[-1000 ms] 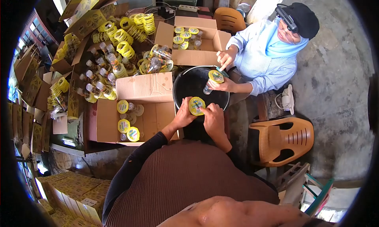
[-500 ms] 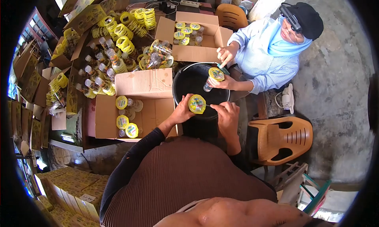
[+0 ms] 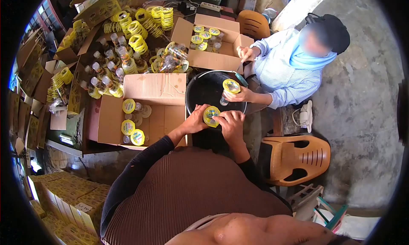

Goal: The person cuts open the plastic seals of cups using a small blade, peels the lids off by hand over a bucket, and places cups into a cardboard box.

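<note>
My left hand (image 3: 196, 121) is closed around the left side of a yellow-lidded cup (image 3: 210, 113) whose round top reads "Lemon"; the cup's body is hidden below. My right hand (image 3: 232, 125) has its fingers curled, with the tips at the right part of the lid. Whatever it pinches there is too small to make out. Both hands are over the near rim of a black bucket (image 3: 200, 89). Across the bucket, a co-worker's hand (image 3: 245, 96) holds a similar clear cup with a yellow lid (image 3: 231, 86).
An open cardboard box (image 3: 164, 123) with several yellow-lidded cups is at my left, another box (image 3: 215, 64) behind the bucket. Clear bottles (image 3: 108, 70) and stacked yellow rings (image 3: 162, 17) crowd the table. An orange chair (image 3: 294, 159) stands at right, printed cartons (image 3: 68, 185) lower left.
My right fingers have moved left onto the lid; the thin thing they held beside it no longer shows. The co-worker's other hand has drawn back from their cup.
</note>
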`<state>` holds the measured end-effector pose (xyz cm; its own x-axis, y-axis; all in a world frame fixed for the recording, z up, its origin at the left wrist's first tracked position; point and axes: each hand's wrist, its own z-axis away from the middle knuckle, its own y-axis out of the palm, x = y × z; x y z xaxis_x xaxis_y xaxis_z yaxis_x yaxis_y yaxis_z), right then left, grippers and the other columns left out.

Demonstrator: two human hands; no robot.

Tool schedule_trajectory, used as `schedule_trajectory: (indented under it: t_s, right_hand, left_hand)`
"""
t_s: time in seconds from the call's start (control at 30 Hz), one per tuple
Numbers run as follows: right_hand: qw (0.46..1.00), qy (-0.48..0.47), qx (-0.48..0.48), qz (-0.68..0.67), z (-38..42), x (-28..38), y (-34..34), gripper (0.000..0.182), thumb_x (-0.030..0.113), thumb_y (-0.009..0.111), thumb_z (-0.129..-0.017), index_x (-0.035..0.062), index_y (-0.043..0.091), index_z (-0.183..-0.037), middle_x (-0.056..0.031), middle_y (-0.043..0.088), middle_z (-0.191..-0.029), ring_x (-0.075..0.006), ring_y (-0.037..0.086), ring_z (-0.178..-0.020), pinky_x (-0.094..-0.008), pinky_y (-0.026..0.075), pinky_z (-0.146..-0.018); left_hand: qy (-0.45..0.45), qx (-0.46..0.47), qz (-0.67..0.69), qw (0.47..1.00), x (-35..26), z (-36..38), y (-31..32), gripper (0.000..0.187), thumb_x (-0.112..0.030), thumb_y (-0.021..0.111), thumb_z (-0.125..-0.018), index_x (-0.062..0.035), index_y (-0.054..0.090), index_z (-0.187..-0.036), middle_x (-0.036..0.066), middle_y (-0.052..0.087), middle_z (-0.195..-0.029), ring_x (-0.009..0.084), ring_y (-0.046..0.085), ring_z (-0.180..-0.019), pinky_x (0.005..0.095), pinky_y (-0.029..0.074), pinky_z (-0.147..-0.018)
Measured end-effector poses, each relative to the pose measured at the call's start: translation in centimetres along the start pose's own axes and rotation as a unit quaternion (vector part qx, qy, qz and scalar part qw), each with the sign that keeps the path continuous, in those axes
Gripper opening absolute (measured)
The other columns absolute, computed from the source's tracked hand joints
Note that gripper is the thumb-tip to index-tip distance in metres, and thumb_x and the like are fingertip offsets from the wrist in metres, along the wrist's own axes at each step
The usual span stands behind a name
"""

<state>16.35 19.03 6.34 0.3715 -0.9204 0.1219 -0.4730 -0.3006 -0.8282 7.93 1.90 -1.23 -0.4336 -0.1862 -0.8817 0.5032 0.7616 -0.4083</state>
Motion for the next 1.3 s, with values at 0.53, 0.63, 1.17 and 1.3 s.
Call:
schedule_trajectory:
  t_s: [0.53,0.63,1.17,1.3]
  right_hand:
    - [0.999,0.036,0.016,0.022,0.6,-1.6,-0.4,0.017,0.013,0.060,-0.085,0.0187,0.073,-0.095,0.0053,0.061,-0.093,-0.0159,0.057,-0.092,-0.0416,0.035,-0.089]
    - [0.999,0.046,0.008,0.027,1.2,-1.8,-0.6,0.018,0.013,0.060,-0.085,0.0197,0.073,-0.095,0.0057,0.060,-0.092,-0.0162,0.056,-0.092,-0.0416,0.035,-0.091]
    - [0.809,0.422,-0.271,-0.306,11.9,-7.3,-0.2,0.019,0.006,0.061,-0.096,0.0035,0.067,-0.113,-0.0083,0.065,-0.111,-0.0211,0.060,-0.104,-0.0333,0.046,-0.093]
    - [0.707,0.587,-0.254,-0.303,20.8,-10.3,8.6,0.025,0.002,0.057,-0.096,0.0024,0.062,-0.120,-0.0084,0.064,-0.117,-0.0194,0.059,-0.107,-0.0334,0.045,-0.097]
  left_hand:
    - [0.004,0.004,0.001,1.000,0.7,0.0,0.3,0.071,-0.016,0.082,-0.069,-0.0030,0.046,-0.128,0.018,0.058,-0.118,0.0405,0.051,-0.121,0.0622,0.025,-0.112]
    - [0.004,0.024,0.017,1.000,0.7,0.0,0.2,0.071,-0.016,0.082,-0.069,-0.0033,0.046,-0.129,0.017,0.058,-0.118,0.0402,0.051,-0.121,0.0620,0.024,-0.113]
    - [-0.066,0.000,0.130,0.989,-1.0,-0.3,-1.1,0.074,-0.007,0.085,-0.073,-0.0036,0.041,-0.132,0.013,0.059,-0.119,0.0226,0.057,-0.118,0.0360,0.047,-0.099]
    - [-0.029,-0.023,0.272,0.961,-0.6,-1.2,-0.6,0.074,0.004,0.084,-0.071,-0.0059,0.039,-0.129,0.008,0.058,-0.122,0.0180,0.056,-0.117,0.0334,0.045,-0.102]
